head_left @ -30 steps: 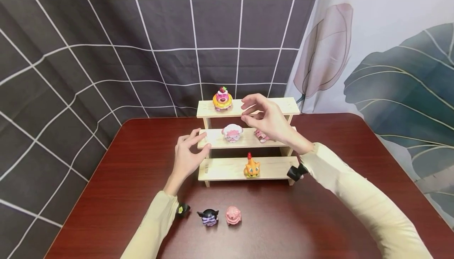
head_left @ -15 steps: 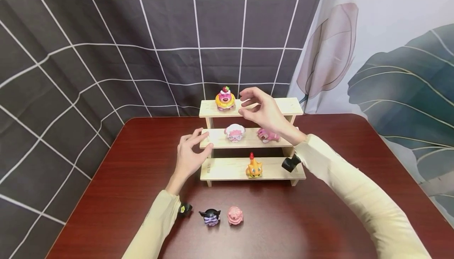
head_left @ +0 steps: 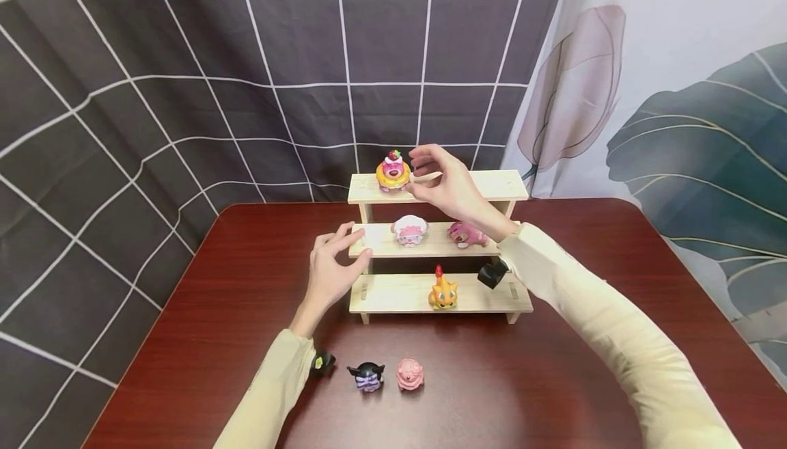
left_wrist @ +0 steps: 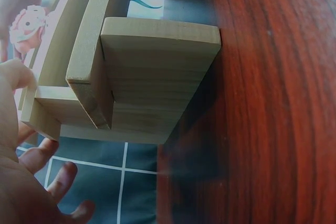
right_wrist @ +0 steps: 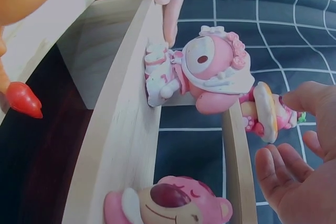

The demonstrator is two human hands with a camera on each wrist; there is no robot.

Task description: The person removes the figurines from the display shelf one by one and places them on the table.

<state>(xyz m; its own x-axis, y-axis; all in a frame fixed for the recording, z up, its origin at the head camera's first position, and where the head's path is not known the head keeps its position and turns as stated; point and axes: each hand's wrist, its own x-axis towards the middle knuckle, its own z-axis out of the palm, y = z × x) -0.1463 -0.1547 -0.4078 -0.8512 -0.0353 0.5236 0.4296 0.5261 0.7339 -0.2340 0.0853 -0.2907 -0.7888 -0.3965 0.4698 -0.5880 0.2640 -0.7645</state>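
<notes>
Your right hand (head_left: 451,186) is at the far, top shelf, fingers bent in a loose curve and released, with nothing between them. The ring toy (head_left: 392,174), a pink bear in a yellow ring, stands upright on that shelf, left of centre, just beside your right thumb; you cannot tell whether thumb and toy touch. Your left hand (head_left: 332,268) grips the left end of the stand's (head_left: 387,292) middle shelf, thumb on the near side and fingers bent around the end.

On that middle shelf, the white toy (head_left: 410,230) stands upright to the right of your left fingers, and the pink bear (head_left: 465,234) lies farther right, partly below your right forearm. The orange toy (head_left: 443,293) sits on the near, bottom shelf, around the middle, its red tail tip pointing up.

Nearer you on the red-brown table (head_left: 541,367), the black toy (head_left: 367,376) is left of the round pink toy (head_left: 410,374), the two apart. A dark gridded cloth (head_left: 246,93) hangs behind, and a pale floral cloth (head_left: 572,93) to the right.
</notes>
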